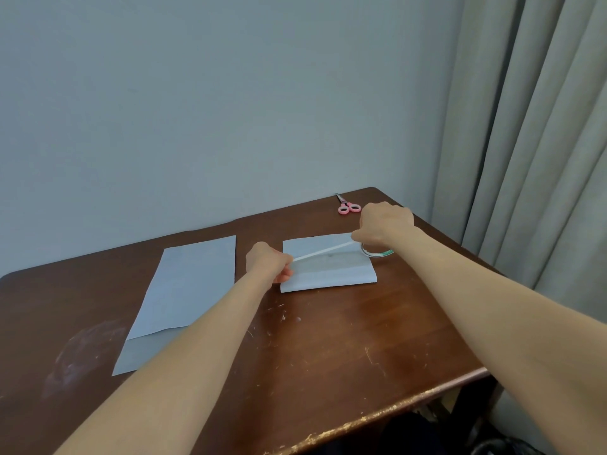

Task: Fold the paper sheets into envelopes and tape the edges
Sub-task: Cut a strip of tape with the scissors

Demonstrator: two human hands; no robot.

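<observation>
Left hand: my fingers pinched the free end of the tape strip. Right hand: my fingers curled round the tape roll, mostly hidden beneath. Tape strip: taut between both hands, above the folded sheet on the table. Unfolded sheets: flat, to my left. Pink scissors: far edge, just beyond my right hand.

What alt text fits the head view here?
Two bare hands stretch a strip of tape over a folded paper sheet on a brown wooden table: the left hand pinches the free end, the right hand holds the tape roll. To the left lie flat paper sheets; pink scissors lie near the far edge.
</observation>
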